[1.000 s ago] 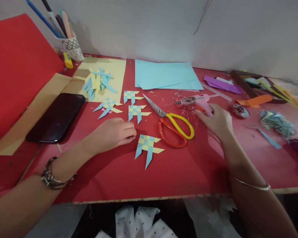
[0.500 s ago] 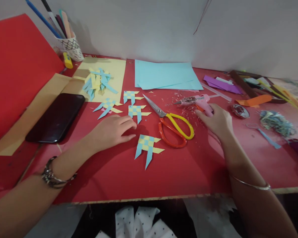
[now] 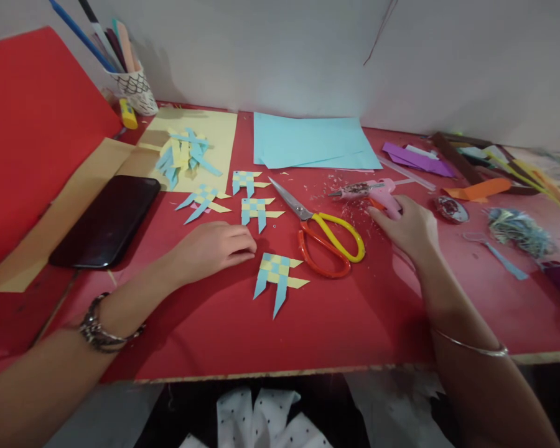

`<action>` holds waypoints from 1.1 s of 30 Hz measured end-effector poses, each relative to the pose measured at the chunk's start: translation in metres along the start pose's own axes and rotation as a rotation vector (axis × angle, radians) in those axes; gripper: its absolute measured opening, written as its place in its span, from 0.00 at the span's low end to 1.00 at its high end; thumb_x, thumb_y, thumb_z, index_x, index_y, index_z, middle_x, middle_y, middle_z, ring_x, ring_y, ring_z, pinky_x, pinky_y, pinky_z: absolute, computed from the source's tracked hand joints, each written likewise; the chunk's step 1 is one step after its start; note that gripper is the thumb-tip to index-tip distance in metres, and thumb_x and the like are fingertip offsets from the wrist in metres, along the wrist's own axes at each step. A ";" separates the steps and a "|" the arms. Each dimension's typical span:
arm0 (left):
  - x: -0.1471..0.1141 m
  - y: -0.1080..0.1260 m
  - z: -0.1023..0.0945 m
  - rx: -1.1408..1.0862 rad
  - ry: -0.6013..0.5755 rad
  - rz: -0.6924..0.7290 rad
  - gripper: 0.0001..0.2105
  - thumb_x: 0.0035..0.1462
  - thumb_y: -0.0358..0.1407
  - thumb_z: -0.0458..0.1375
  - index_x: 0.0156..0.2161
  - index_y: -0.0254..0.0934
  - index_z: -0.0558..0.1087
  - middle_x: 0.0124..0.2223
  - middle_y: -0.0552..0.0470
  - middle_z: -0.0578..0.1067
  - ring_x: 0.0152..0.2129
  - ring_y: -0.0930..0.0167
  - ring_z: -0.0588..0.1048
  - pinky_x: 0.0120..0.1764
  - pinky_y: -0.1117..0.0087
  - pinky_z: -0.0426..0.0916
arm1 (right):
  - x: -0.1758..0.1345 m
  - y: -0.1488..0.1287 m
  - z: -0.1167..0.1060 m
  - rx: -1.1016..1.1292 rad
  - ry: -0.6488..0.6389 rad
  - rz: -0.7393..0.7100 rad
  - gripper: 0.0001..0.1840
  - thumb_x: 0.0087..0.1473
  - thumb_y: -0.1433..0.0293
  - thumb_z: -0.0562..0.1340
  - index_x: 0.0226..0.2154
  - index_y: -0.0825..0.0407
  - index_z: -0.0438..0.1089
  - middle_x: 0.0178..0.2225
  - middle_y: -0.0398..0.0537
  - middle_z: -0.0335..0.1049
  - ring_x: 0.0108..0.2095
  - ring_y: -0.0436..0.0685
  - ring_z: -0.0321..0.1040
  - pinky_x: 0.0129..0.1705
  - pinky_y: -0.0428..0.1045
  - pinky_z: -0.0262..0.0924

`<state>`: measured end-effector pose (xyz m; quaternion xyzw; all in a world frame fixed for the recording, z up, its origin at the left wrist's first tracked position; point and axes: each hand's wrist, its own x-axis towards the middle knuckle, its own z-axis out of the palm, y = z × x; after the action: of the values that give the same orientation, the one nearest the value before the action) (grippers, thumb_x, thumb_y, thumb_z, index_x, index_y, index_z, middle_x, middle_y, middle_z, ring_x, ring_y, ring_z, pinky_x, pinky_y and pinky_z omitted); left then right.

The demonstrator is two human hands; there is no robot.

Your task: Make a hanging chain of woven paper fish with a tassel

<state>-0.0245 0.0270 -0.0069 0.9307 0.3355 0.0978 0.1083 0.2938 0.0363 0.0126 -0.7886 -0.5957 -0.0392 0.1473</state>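
My left hand (image 3: 217,251) rests palm down on the red tabletop with its fingers drawn together, and nothing shows in them. Just right of its fingertips lies a woven blue-and-yellow paper fish (image 3: 275,267). Beyond the hand are more woven fish (image 3: 254,208), one with a small dark eye dot. My right hand (image 3: 411,229) is closed around the handle of a pink glue gun (image 3: 386,198), whose nozzle points left and is smeared with dark residue. Between the hands lie open scissors (image 3: 338,236) with one yellow and one red handle.
A black phone (image 3: 105,221) lies at left. Cut paper strips (image 3: 186,152) sit on a yellow sheet (image 3: 224,130); blue sheets (image 3: 310,140) lie near the wall. A pen cup (image 3: 137,90) stands back left. At right are purple paper (image 3: 417,160) and a tangled thread bundle (image 3: 520,233).
My left thumb and fingers have come together where a gap was before. My right hand and the glue gun have barely shifted.
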 end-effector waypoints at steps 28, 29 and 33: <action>0.010 0.008 0.017 -0.257 0.174 0.076 0.10 0.56 0.39 0.52 0.32 0.38 0.74 0.32 0.52 0.74 0.30 0.73 0.71 0.34 0.71 0.60 | 0.000 -0.002 0.001 0.029 -0.027 -0.020 0.14 0.42 0.56 0.57 0.22 0.49 0.58 0.22 0.44 0.60 0.23 0.53 0.55 0.23 0.47 0.45; 0.010 0.008 0.017 -0.252 0.169 0.076 0.10 0.56 0.39 0.52 0.32 0.38 0.74 0.32 0.52 0.74 0.30 0.73 0.71 0.34 0.71 0.60 | 0.000 -0.002 0.001 0.032 -0.027 -0.022 0.14 0.42 0.56 0.57 0.22 0.49 0.58 0.21 0.43 0.60 0.22 0.52 0.55 0.23 0.47 0.45; 0.011 0.008 0.018 -0.232 0.145 0.049 0.11 0.56 0.41 0.52 0.33 0.39 0.74 0.33 0.53 0.74 0.30 0.73 0.71 0.35 0.70 0.59 | 0.000 -0.002 0.000 0.041 -0.024 -0.031 0.14 0.42 0.57 0.58 0.21 0.49 0.57 0.20 0.42 0.58 0.22 0.51 0.53 0.23 0.46 0.44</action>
<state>-0.0070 0.0259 -0.0207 0.9103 0.3061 0.2056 0.1883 0.2918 0.0371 0.0128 -0.7765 -0.6103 -0.0199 0.1556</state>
